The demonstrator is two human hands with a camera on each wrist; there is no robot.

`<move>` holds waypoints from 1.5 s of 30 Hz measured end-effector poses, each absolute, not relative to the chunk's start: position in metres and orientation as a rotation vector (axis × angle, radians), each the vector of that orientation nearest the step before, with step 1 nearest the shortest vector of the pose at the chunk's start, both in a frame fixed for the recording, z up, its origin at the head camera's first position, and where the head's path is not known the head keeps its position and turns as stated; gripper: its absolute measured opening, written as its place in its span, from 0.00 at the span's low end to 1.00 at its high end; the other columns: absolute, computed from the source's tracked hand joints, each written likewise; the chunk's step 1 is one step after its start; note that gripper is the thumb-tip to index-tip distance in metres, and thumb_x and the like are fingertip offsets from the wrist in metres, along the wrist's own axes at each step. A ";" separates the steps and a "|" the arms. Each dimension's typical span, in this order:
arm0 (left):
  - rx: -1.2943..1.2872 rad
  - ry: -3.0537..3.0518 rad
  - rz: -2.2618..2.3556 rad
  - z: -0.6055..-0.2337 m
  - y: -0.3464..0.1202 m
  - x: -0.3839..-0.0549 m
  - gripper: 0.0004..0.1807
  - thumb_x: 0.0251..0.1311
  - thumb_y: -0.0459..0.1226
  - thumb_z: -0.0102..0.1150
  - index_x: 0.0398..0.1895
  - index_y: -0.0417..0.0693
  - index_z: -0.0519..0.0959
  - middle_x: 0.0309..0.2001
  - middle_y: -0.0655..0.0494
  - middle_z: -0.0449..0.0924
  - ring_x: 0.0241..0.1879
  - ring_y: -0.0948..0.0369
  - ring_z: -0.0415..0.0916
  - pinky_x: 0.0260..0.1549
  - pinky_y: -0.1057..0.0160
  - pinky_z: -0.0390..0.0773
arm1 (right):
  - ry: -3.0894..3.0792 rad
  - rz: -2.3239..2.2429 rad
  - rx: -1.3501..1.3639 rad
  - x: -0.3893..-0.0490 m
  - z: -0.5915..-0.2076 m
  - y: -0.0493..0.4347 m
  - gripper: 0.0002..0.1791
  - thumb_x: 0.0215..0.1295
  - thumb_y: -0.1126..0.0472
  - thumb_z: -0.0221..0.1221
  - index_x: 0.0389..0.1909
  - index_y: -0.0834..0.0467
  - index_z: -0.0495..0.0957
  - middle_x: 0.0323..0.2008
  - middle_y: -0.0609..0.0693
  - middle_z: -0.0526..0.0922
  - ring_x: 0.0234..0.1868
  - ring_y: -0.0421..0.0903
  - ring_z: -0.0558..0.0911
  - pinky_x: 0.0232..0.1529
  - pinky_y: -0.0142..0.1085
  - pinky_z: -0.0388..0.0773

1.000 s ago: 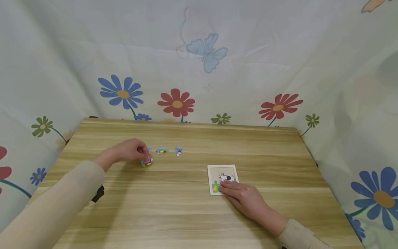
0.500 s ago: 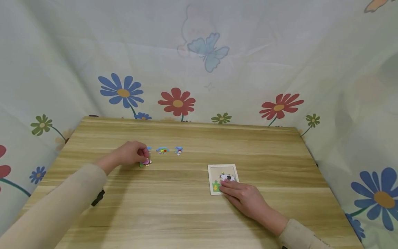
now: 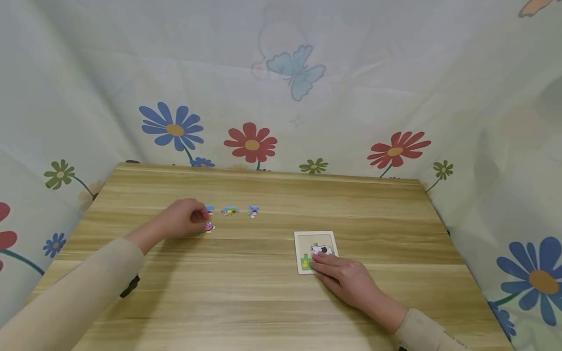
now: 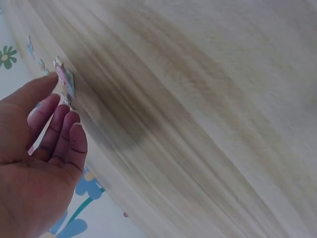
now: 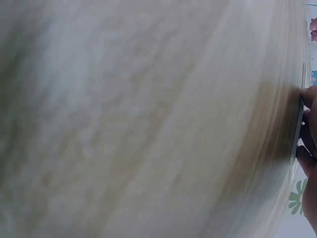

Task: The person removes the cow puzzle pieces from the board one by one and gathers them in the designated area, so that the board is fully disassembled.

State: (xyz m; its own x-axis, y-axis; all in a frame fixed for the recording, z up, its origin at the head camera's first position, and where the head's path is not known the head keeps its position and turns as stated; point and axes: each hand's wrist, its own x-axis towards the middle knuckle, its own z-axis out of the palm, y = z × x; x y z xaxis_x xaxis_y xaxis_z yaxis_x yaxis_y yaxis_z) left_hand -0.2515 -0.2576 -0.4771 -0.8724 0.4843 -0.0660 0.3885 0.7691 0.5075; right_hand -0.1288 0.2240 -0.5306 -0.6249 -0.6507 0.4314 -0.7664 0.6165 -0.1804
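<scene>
Your right hand (image 3: pixel 347 282) rested straight-fingered on the tray (image 3: pixel 307 241), gripping nothing; a sideways push from it could have slid the tray across the desk (image 3: pixel 246 292). Your left hand (image 3: pixel 182 218) seemed to grip nothing either: its fingers were loosely bent, thumb and forefinger apart. A careless sweep there could have turned the pink piece (image 3: pixel 209 227) or bumped it into the blue piece (image 3: pixel 210 209), because both sat so close to those fingertips.

The tray lay under your right fingertips, with its green picture (image 3: pixel 306 262) just left of them and its cow (image 3: pixel 322 249) just ahead, partly covered. The pink piece lay at your left thumb's tip, on its right; whether they touched, you could not tell. The blue piece was just past your left forefinger, the colourful piece (image 3: pixel 230 211) farther right of that hand, and the last piece (image 3: pixel 253 210) farther right again.
</scene>
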 end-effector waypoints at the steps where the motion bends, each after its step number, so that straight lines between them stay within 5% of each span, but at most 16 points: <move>1: 0.701 2.772 0.726 -0.478 -0.259 -0.250 0.10 0.61 0.36 0.78 0.40 0.43 0.86 0.35 0.56 0.82 0.36 0.60 0.76 0.40 0.56 0.79 | -2.517 0.502 1.143 -0.129 -0.531 0.224 0.22 0.61 0.61 0.76 0.57 0.54 0.89 0.60 0.49 0.88 0.60 0.47 0.87 0.53 0.47 0.86; 45: 0.678 2.783 0.775 -0.479 -0.268 -0.241 0.12 0.59 0.37 0.79 0.44 0.45 0.87 0.39 0.56 0.84 0.38 0.58 0.78 0.41 0.56 0.81 | -2.478 0.522 1.136 -0.129 -0.532 0.222 0.23 0.58 0.63 0.77 0.57 0.54 0.89 0.60 0.50 0.88 0.59 0.47 0.88 0.51 0.47 0.87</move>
